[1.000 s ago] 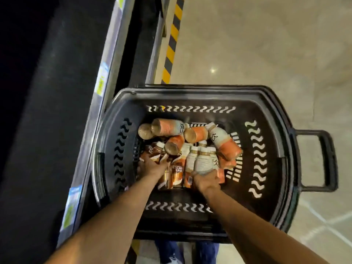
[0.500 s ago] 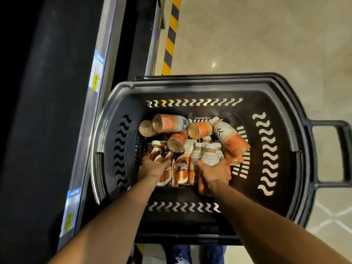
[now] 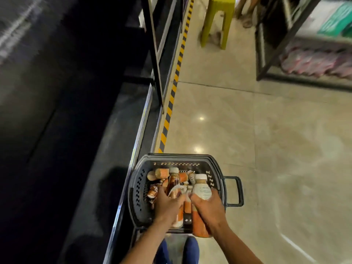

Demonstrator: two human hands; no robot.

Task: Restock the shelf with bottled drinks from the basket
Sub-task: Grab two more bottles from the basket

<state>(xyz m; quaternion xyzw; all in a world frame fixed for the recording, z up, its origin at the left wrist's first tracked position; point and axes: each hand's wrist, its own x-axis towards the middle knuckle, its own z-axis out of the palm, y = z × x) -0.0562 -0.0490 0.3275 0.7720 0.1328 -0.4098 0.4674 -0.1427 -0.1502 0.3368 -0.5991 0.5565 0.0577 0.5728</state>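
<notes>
A black plastic basket [image 3: 217, 169] stands on the floor beside a dark shelf unit [image 3: 80, 130]. Several orange and brown drink bottles [image 3: 162, 173] lie inside it. My left hand [image 3: 167, 203] grips a brown bottle [image 3: 173, 181] with a white cap, lifted above the pile. My right hand [image 3: 208, 208] grips an orange bottle [image 3: 202, 188] with a pale label and white cap, also raised over the basket. Both bottles point away from me.
A yellow-and-black hazard stripe [image 3: 172, 96] runs along the shelf base. A green stool [image 3: 217, 20] stands far up the aisle. Another rack [image 3: 304, 44] with pink packs is at the right. The basket's handle [image 3: 235, 191] sticks out rightwards.
Both hands have lifted bottles up out of the pile. The camera has risen and tilted forward, so the basket looks smaller and the aisle ahead is in view.
</notes>
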